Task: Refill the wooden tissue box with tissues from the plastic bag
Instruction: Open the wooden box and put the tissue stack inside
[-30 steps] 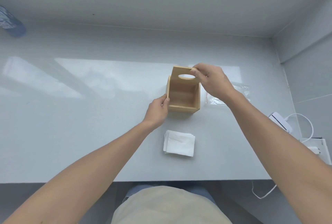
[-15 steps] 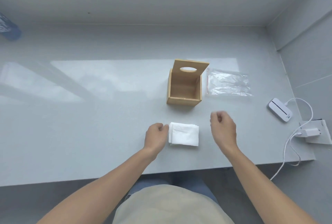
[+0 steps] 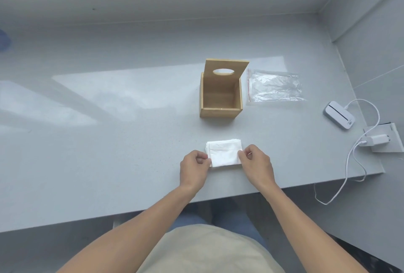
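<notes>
The wooden tissue box [image 3: 221, 112] stands mid-table with its lid [image 3: 227, 69] swung up at the back; the lid has an oval hole and the inside looks bare. To its right lies a flat, clear plastic bag [image 3: 275, 85] with a red zip line. A stack of white tissues [image 3: 224, 153] rests on the table nearer to me. My left hand [image 3: 193, 166] pinches the stack's left edge and my right hand [image 3: 256, 164] pinches its right edge. The stack still touches the table.
A white device [image 3: 338, 117] with a cable lies near the table's right edge, beside a charger plugged into a socket plate [image 3: 381, 139]. A wall meets the table at the back and right. A blue object [image 3: 4, 39] shows at the far left.
Both hands left the box, where the right one had raised the lid, and came down toward me. They now close on the two sides of the tissue stack.
</notes>
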